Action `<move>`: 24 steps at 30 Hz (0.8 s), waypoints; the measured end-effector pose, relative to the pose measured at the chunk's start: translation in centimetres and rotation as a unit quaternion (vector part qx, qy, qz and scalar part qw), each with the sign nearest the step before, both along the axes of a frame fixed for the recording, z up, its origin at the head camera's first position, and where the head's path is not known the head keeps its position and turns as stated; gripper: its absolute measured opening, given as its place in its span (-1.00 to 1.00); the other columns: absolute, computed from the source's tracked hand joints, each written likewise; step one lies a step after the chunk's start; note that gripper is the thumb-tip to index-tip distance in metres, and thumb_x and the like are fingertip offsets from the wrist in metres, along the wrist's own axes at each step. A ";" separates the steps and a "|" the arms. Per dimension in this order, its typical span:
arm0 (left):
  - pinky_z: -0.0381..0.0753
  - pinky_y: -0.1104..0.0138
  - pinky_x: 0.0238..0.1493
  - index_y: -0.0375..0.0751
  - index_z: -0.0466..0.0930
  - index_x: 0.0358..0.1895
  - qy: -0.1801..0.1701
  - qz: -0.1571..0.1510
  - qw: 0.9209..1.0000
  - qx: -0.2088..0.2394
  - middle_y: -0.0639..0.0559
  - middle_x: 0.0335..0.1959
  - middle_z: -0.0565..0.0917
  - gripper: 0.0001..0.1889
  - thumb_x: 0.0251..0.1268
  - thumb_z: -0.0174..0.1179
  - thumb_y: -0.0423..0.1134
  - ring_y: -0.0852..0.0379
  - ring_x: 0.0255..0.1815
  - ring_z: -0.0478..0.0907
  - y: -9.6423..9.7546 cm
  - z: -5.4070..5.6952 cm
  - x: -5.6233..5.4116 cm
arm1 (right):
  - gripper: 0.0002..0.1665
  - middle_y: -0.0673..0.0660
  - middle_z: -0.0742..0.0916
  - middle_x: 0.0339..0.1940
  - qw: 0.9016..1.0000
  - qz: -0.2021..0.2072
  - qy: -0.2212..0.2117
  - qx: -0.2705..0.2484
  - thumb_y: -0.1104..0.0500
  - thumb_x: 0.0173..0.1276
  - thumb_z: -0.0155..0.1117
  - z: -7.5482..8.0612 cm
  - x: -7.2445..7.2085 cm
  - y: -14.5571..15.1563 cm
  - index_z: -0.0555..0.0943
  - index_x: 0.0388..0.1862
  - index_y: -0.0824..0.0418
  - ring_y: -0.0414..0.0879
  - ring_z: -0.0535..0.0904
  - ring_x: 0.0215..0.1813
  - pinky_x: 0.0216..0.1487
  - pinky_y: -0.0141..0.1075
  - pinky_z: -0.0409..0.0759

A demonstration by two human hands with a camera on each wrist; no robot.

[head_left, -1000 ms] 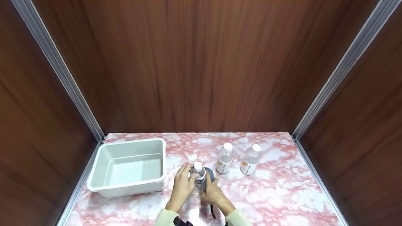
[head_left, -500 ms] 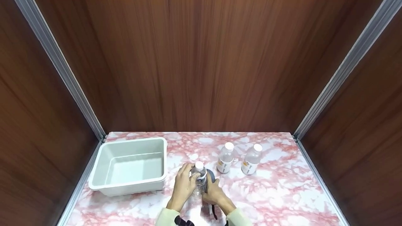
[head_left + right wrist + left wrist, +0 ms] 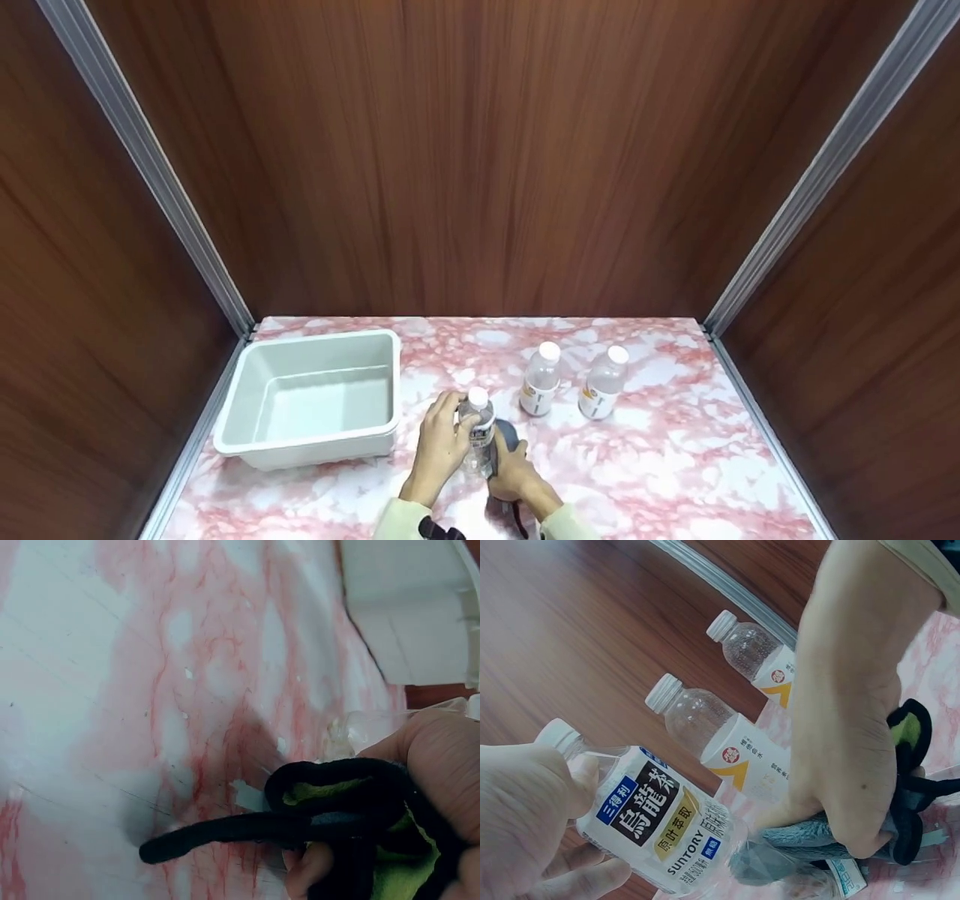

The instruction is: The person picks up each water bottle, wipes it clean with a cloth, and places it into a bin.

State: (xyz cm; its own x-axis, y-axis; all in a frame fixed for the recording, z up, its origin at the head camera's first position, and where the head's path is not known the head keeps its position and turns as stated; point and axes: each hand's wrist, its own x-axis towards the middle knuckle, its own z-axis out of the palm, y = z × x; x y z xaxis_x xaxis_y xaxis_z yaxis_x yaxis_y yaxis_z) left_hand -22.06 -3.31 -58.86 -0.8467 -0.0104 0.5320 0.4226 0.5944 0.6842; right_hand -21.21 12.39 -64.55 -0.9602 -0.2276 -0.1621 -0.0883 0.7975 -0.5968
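Observation:
My left hand [image 3: 439, 450] grips a clear plastic bottle [image 3: 481, 433] by its upper part, thumb across the shoulder. The bottle has a white cap and a white, black and gold Suntory oolong tea label, plain in the left wrist view. It leans, its base toward my right hand [image 3: 516, 476]. That hand holds a grey cloth [image 3: 799, 836] with black edging and a yellow-green side against the bottle's lower part. A black strap [image 3: 217, 832] hangs from the cloth. Part of the cloth and the bottle's base are hidden by the right hand and cloth folds.
Two clear bottles with white caps, a nearer one [image 3: 538, 394] and one farther right [image 3: 598, 397], stand upright behind my right hand. A pale grey plastic bin [image 3: 315, 448] sits at left. Brown wood-grain panels enclose the pink marbled table [image 3: 675, 465].
My right hand and the cloth have slid a little toward me and to the right along the bottle. The left hand keeps its grip, nearly still.

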 end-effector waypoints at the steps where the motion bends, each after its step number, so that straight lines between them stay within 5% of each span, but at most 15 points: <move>1: 0.65 0.03 0.05 -0.19 0.65 -0.07 -0.002 -0.001 1.000 -0.001 -0.03 -0.11 0.71 -0.72 0.14 0.40 -0.25 -0.06 -0.03 0.69 0.0 0.0 0.0 | 0.16 0.78 0.32 0.15 1.000 0.000 0.002 0.000 0.34 -0.09 0.31 -0.1 0.0 0.1 0.06 0.57 0.25 0.43 0.60 -0.30 -0.28 0.22 0.66; 12: 0.66 0.04 0.00 -0.20 0.63 -0.09 -0.025 0.008 1.000 -0.010 -0.06 -0.13 0.69 -0.74 0.16 0.40 -0.28 -0.07 -0.05 0.68 0.3 0.3 0.2 | 0.22 0.81 0.25 0.28 0.999 -0.029 -0.028 -0.010 0.34 -0.08 0.33 1.0 -0.3 0.7 0.04 0.61 0.16 0.41 0.61 -0.21 -0.25 0.15 0.64; 24: 0.63 0.06 -0.05 -0.20 0.63 -0.03 -0.018 0.025 0.999 -0.036 -0.08 -0.10 0.69 -0.69 0.13 0.39 -0.32 -0.09 -0.14 0.64 0.6 0.3 0.4 | 0.21 0.82 0.29 0.14 0.992 -0.023 0.097 -0.074 0.48 -0.10 0.24 6.1 -0.2 2.4 0.06 0.60 0.13 0.10 0.54 -0.46 -0.56 -0.20 0.52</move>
